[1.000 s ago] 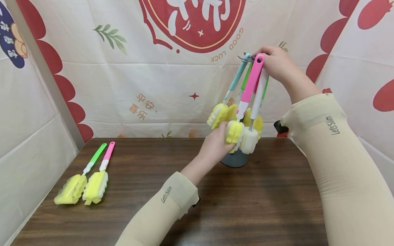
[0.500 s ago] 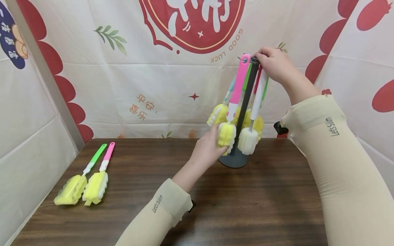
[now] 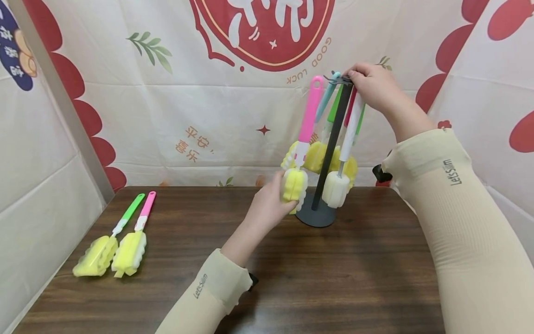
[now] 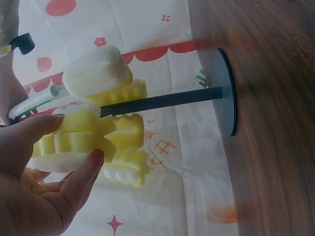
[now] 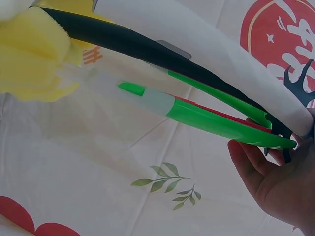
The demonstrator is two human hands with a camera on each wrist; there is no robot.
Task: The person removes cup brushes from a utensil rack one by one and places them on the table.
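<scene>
My left hand [image 3: 264,204] pinches the yellow-and-white sponge head of a pink-handled bottle brush [image 3: 309,113] between thumb and fingers. That brush stands upright, left of the dark grey rack [image 3: 333,139], its handle end apart from the hooks. My right hand [image 3: 372,88] grips the hooked top of this rack, its fingers partly hidden behind it. Around the pole hang a white-handled sponge brush [image 3: 350,130], a teal-handled one [image 3: 327,98] and others with green and red handles. In the right wrist view, a green handle [image 5: 221,125] meets the right hand's fingertips.
Two sponge brushes, one green-handled [image 3: 129,213] and one pink-handled [image 3: 146,211], lie side by side at the left of the brown wooden table [image 3: 200,222]. The rack's round base [image 3: 315,214] stands near the back edge. Behind it hangs a printed cloth [image 3: 233,120].
My left hand has moved the pink-handled brush left, away from the front of the rack, uncovering the pole. My right hand has stayed at the rack's top.
</scene>
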